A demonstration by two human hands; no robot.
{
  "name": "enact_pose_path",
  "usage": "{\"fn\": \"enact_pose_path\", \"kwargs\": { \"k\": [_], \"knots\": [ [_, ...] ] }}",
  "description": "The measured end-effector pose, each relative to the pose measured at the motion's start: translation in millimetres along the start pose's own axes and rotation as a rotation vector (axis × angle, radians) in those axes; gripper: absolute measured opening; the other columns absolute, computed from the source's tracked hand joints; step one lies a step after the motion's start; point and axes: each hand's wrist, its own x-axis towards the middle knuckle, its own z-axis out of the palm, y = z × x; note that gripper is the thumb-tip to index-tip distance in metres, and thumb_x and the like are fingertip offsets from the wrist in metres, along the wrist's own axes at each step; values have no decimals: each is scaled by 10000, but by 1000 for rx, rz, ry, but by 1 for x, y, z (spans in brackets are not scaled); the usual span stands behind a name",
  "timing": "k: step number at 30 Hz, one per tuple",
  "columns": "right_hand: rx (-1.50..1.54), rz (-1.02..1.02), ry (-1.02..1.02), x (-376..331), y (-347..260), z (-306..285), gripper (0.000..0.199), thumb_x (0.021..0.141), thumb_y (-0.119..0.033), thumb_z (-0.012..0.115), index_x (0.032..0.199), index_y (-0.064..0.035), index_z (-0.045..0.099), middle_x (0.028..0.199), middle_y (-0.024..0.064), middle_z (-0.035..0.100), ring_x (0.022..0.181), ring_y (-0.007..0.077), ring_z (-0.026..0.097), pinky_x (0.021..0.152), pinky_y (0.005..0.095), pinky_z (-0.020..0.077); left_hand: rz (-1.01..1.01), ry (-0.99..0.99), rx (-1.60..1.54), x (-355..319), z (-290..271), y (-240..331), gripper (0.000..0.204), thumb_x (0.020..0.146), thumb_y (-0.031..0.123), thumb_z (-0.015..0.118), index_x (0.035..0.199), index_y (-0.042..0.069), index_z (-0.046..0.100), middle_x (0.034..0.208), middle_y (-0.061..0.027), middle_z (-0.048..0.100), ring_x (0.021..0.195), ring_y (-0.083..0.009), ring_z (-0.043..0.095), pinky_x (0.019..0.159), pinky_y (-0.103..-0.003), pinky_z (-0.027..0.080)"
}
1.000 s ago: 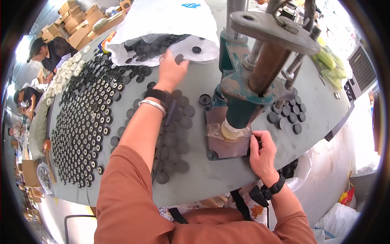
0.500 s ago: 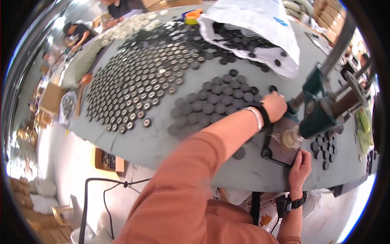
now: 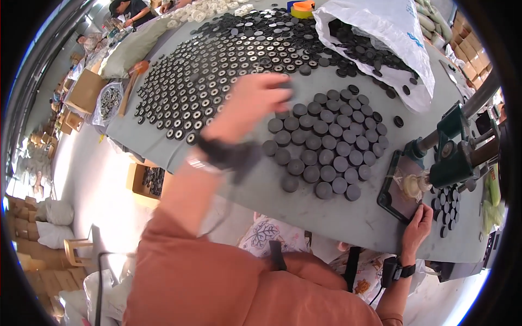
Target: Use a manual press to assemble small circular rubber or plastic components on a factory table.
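Observation:
My left hand (image 3: 247,106), slightly blurred, is raised over the front edge of the ring-faced round pieces (image 3: 209,68). Its fingertips pinch a dark round cap (image 3: 286,89). Just right of that hand lies a cluster of plain dark grey round caps (image 3: 326,142) on the table. My right hand (image 3: 417,224) is at the near right corner of a green hand press (image 3: 452,163), its fingers closed on the edge of the black-framed base (image 3: 392,190). A clear and yellowish round fitting (image 3: 411,186) sits on that base, under the press.
More dark caps (image 3: 446,206) lie right of the press. A white sack (image 3: 380,32) spills black pieces at the back, beside a yellow and orange tape roll (image 3: 302,9). A cardboard box (image 3: 142,183) stands below the table's left edge. Another person (image 3: 130,11) works far left.
My left hand has swung left from beside the press, across the grey caps, to the ring-faced pieces. The right hand stays at the press base. The whole view has shifted somewhat.

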Motion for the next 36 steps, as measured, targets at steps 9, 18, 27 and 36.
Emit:
{"fn": "enact_pose_path", "kwargs": {
  "k": [9,18,27,36],
  "knots": [
    [-22,-22,-18,2,-1,4,174,961,-135,472,1001,13,555,869,83,575,797,159,511,768,269,429,-489,331,-133,-60,-92,-94,326,798,71,688,1087,-50,601,948,-107,655,804,-190,653,722,-275,546],
    [-36,-32,-16,1,-1,3,173,961,-131,472,996,15,558,865,95,580,794,167,516,764,277,434,-605,343,-21,-48,-87,-94,305,801,100,688,1070,-22,612,926,-99,658,752,-186,644,696,-307,540],
    [-32,-44,-17,1,-4,4,176,959,-136,477,997,11,565,868,97,589,789,167,526,759,274,434,-681,277,62,-34,-92,-89,258,780,82,704,1004,-12,617,873,-90,664,718,-196,647,680,-331,550],
    [-4,-75,16,1,-2,1,166,948,-125,494,1009,3,581,864,90,603,794,155,546,746,282,449,-689,277,112,-28,-85,-81,240,766,73,709,976,-10,626,849,-88,646,694,-197,632,660,-336,556]
  ]
}}
